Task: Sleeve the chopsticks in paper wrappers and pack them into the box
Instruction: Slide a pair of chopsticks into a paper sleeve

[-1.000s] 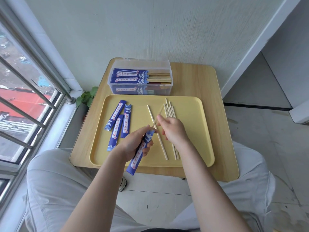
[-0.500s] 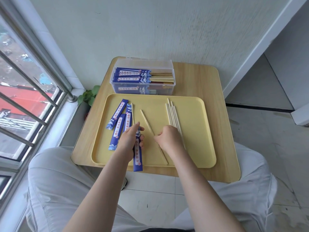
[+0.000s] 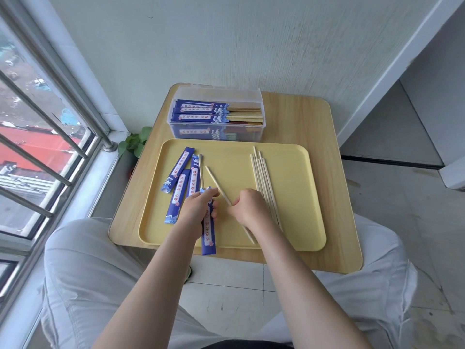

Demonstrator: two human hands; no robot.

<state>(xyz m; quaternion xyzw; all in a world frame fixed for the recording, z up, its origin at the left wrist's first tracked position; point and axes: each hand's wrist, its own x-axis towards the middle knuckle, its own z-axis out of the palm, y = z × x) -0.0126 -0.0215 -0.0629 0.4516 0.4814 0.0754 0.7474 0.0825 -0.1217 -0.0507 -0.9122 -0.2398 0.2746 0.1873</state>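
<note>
My left hand [image 3: 197, 211] grips a blue paper wrapper [image 3: 208, 235] that hangs over the near rim of the yellow tray [image 3: 302, 238]. One chopstick [image 3: 201, 171] stands out of the wrapper's far end. My right hand [image 3: 249, 210] pinches a second chopstick [image 3: 216, 183], which lies slanted on the tray beside the wrapper's mouth. Three empty blue wrappers [image 3: 179, 177] lie at the tray's left. Several bare chopsticks [image 3: 263, 177] lie side by side at the tray's right. The clear plastic box [image 3: 217, 114] behind the tray holds several sleeved pairs.
The tray sits on a small wooden table [image 3: 314, 122] against a white wall. A barred window [image 3: 37, 137] is at the left, with a small green plant [image 3: 134, 143] below the sill. My knees in light trousers flank the table's near edge.
One chopstick went into the wrapper and my left hand lowered it onto the tray. My right hand dropped to the tray and took hold of a second chopstick.
</note>
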